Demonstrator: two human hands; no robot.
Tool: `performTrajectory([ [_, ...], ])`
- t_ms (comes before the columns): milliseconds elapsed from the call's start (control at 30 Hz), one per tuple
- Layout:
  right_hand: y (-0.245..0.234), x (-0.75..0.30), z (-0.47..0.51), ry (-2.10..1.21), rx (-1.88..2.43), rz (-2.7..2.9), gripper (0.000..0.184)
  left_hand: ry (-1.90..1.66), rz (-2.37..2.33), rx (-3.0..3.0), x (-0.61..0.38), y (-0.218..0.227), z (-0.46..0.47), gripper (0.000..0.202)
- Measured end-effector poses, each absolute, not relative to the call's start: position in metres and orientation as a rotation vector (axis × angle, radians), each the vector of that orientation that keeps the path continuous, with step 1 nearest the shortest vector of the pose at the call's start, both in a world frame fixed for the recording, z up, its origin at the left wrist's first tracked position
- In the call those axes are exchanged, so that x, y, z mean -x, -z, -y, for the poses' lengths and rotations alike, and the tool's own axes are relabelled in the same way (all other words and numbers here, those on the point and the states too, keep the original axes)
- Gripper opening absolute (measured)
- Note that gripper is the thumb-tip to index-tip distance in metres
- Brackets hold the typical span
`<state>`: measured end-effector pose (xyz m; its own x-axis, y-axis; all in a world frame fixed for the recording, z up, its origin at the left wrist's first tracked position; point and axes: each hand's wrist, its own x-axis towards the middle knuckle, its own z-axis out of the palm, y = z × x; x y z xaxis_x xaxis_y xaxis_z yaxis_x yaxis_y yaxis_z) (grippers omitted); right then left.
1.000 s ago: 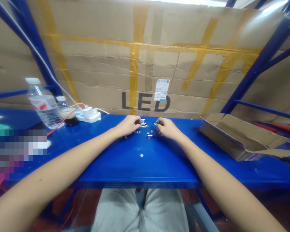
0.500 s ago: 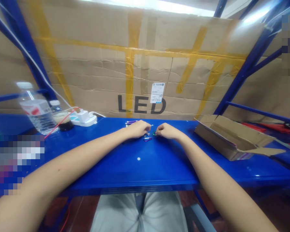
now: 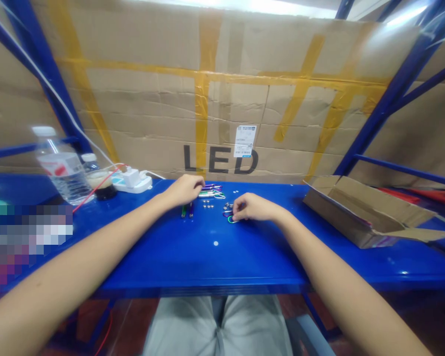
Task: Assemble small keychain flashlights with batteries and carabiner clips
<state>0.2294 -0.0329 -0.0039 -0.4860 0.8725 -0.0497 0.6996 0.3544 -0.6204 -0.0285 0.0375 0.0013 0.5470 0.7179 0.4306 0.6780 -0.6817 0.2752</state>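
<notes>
My right hand is closed, its fingertips pinching a green carabiner at the tabletop. Touching or just beside it lies a purple carabiner, with small silvery bits behind. My left hand is curled over the upper ends of slim green and purple tubes; what its fingers hold, if anything, is hidden. To its right, several purple and silver tubes with carabiner clips lie in a row. Small round metal pieces sit between the hands.
An open cardboard box stands on the blue table at right. Left are a water bottle, a bottle with dark liquid and a white power strip with cables. A large cardboard sheet closes off the back.
My left hand has moved left, from the small parts to the tubes, uncovering the row of clips and metal pieces. My right hand has brought the green carabiner left and nearer, beside the purple one.
</notes>
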Motion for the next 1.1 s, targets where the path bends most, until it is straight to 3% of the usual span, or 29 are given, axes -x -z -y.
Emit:
performTrajectory([
  [300,0.010,-0.242,0.019,-0.375,1.465,2.023,0.028,-0.700,-1.268,-2.755,0.032,0.016,-0.050,0.020],
  [733,0.015,-0.238,0.019,-0.310,1.463,2.101,0.021,-0.557,-1.316,-2.738,0.029,0.018,-0.049,0.005],
  [967,0.014,-0.237,0.019,-0.298,1.460,2.102,0.018,-0.529,-1.333,-2.702,0.031,0.016,-0.049,0.006],
  [1100,0.013,-0.231,0.025,-0.365,1.367,2.266,0.027,-0.413,-1.359,-2.708,0.029,0.014,-0.047,0.007],
])
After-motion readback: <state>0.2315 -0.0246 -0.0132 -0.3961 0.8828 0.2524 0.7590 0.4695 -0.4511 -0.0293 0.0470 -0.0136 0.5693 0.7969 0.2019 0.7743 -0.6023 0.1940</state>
